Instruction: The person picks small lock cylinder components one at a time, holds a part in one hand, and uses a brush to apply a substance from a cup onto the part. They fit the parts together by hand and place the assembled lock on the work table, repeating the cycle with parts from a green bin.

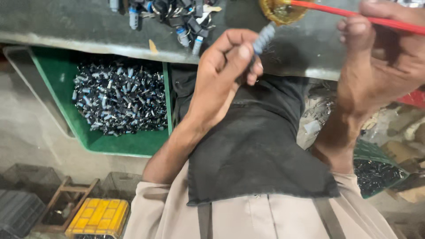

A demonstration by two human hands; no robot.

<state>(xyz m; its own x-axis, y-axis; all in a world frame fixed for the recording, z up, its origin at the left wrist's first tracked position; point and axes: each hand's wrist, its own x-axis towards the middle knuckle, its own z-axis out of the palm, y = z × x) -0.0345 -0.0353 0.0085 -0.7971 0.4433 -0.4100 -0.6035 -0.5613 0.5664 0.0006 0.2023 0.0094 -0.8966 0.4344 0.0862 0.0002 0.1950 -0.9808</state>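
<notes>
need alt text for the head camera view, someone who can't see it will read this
Seen from above, a person's left hand pinches a small ribbed grey plastic part while the right hand holds a thin red-handled brush toward a small round dish of yellowish paste on a grey workbench. Below, a green plastic tray holds many small dark parts.

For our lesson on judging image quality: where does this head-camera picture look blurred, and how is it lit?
Head view: the right hand with its red stick is soft with motion blur; the left hand pinching a small grey ribbed part is sharper; lighting is dim and even, with small glints on the dark parts in the green tray.
</notes>
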